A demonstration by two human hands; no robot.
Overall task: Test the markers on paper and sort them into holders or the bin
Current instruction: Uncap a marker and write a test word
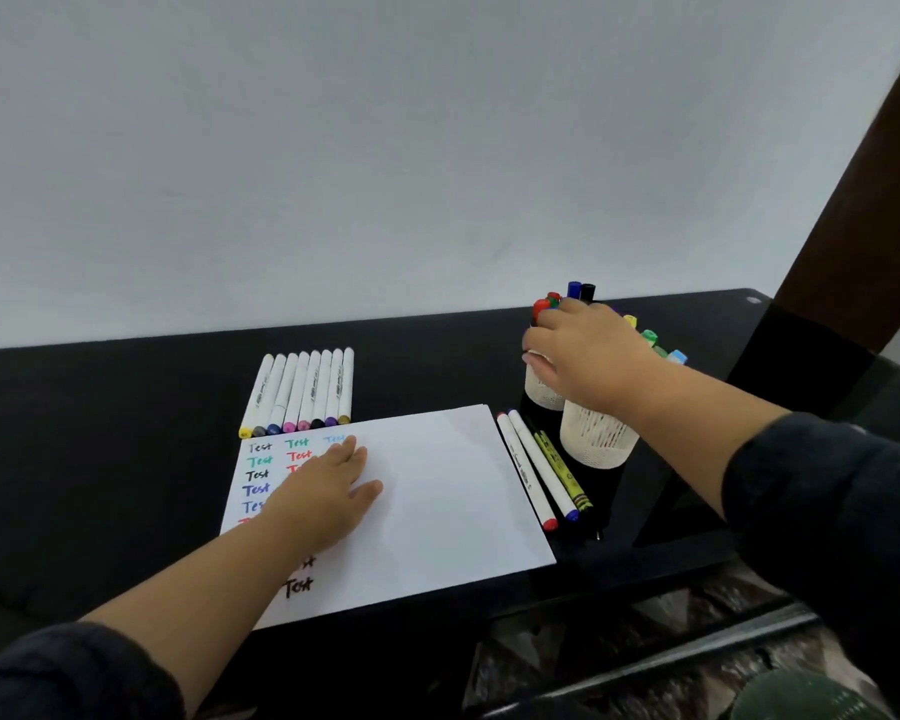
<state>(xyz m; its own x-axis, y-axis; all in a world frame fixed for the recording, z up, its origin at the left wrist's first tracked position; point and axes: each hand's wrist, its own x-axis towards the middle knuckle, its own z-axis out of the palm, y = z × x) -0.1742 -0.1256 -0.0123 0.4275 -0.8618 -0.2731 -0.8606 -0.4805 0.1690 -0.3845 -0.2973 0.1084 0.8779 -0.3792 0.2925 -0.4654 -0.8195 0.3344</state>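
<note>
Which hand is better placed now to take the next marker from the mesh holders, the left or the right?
The right hand. It is already over the mesh holders, at the marker caps. The left hand lies flat on the paper, probably steadying it.

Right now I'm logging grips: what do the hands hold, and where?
The left hand lies flat on the paper, holding nothing. The right hand reaches among the markers in the holder; whether it grips one cannot be told.

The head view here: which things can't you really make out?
- Right hand: whether its fingers hold a marker, hidden behind the hand over the mesh holders.
- Paper: several "Test" words covered by the left hand and forearm.
- Markers in the holders: mostly hidden, only caps show.
- Bin: none identifiable.
</note>
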